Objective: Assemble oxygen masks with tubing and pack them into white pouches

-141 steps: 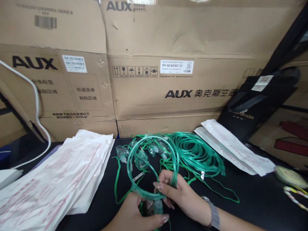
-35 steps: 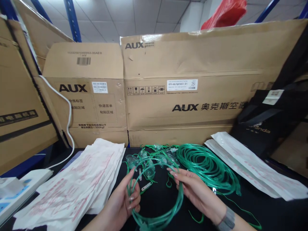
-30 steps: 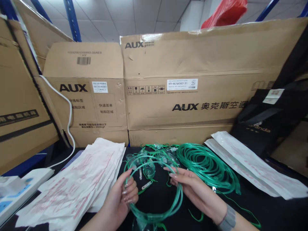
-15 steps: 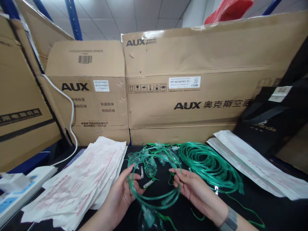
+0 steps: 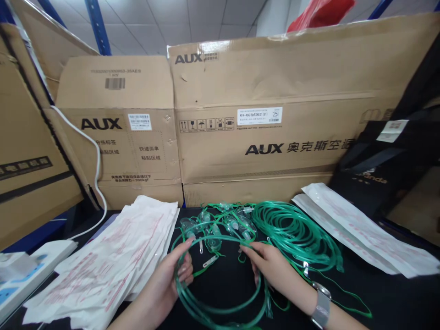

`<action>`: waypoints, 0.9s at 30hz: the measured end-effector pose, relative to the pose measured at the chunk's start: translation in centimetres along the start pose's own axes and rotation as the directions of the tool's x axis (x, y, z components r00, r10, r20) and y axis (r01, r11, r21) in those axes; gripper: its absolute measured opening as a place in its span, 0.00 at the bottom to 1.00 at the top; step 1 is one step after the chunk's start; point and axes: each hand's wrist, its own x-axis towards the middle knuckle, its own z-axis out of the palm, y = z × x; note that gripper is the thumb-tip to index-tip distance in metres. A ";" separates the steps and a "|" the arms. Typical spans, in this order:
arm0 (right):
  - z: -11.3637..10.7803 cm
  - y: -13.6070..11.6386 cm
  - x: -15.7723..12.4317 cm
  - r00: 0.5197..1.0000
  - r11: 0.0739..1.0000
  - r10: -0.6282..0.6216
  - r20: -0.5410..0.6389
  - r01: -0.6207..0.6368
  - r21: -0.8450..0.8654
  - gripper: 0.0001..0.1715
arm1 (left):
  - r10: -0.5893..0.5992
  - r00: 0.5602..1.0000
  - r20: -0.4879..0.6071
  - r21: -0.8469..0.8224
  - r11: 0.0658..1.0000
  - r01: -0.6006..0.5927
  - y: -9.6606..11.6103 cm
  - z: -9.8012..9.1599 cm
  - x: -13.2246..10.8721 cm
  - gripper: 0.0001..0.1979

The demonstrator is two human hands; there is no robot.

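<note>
Obs.: your left hand (image 5: 177, 277) is near the middle of the black table (image 5: 378, 298), with its fingers (image 5: 187, 270) curled round the left side of a coiled loop of translucent green plastic tubing (image 5: 237, 306). Your right hand (image 5: 271, 270) takes the same loop on its upper right side, fingers (image 5: 248, 251) pinched on the strands. The coil is stretched open between the two hands, roughly round, just above the table at the near edge; its lowest arc runs out of view at the bottom. A silver mesh-band watch (image 5: 321, 309) sits on your right wrist.

Surroundings:
- Just beyond the loop lies a heap of clear plastic masks with green straps (image 5: 220, 224).
- To the right of the heap, touching it, is a larger bundle of coiled green tubing (image 5: 294, 233). A thin green strap trails from it toward the near right.
- On the left, a fanned stack of white paper pouches with red print (image 5: 113, 256) lies just beside your left hand.
- On the far right lie more long white pouches (image 5: 360, 229), well apart from your hands.
- A white power strip (image 5: 37, 266) sits at the near left edge. Its white cable (image 5: 97, 169) climbs the brown cardboard boxes marked AUX (image 5: 261, 82) that stand along the far side.
- A black bag (image 5: 385, 160) leans against the boxes on the right.
</note>
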 end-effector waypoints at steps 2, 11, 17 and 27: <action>-0.4 -0.5 0.0 1.000 0.999 -0.007 -0.024 0.007 0.033 0.20 | 0.019 0.999 -0.046 0.011 1.000 -0.019 -0.2 0.2 -0.3 0.17; -0.5 -1.8 -0.9 0.949 0.830 0.079 0.304 -0.232 0.507 0.18 | 0.271 0.952 -0.146 -0.016 0.961 -0.276 0.0 -0.3 0.3 0.19; -1.2 -1.3 0.2 0.985 0.734 0.164 0.061 -0.163 0.659 0.09 | 0.279 0.941 -0.194 0.036 0.960 -0.277 -0.3 -0.1 0.6 0.19; -1.1 -2.2 -0.7 0.935 0.918 0.057 0.350 -0.187 0.349 0.23 | 0.434 0.891 -0.129 0.060 0.901 -0.430 -0.3 0.5 0.2 0.17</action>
